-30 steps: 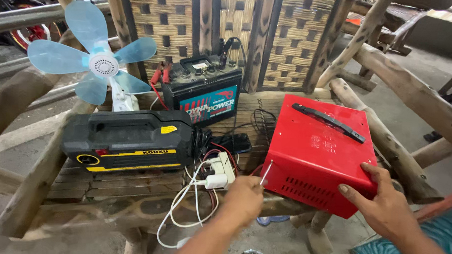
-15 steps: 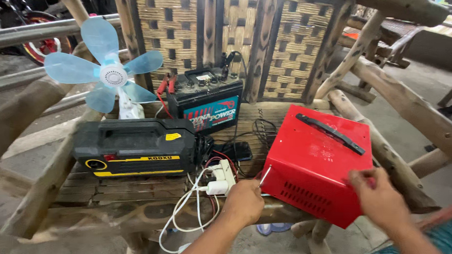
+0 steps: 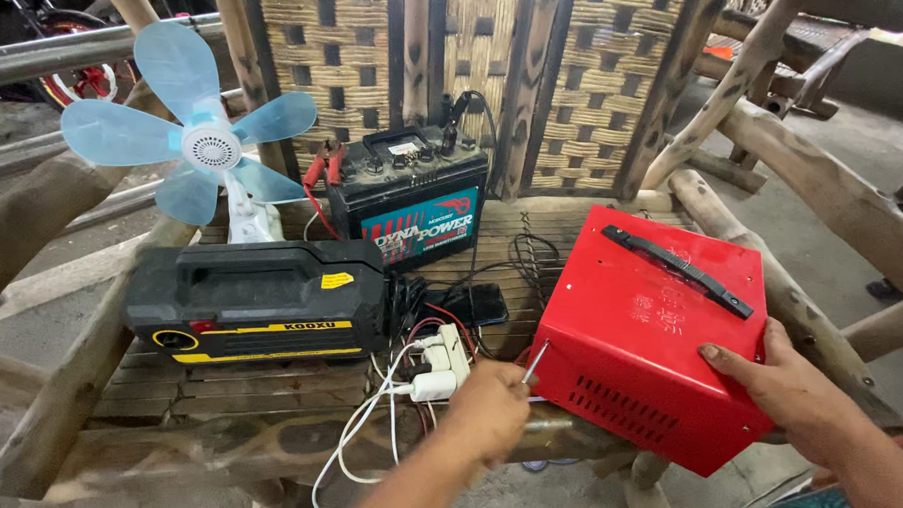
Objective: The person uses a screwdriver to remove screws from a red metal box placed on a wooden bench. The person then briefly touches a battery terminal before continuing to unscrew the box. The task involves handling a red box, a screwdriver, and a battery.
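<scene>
Soft, even daylight, faint shadows, sharp focus, slight wide-angle bending at edges.

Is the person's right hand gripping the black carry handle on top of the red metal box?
No, the right hand rests on the front right corner of the red metal box, apart from the black carry handle.
</scene>
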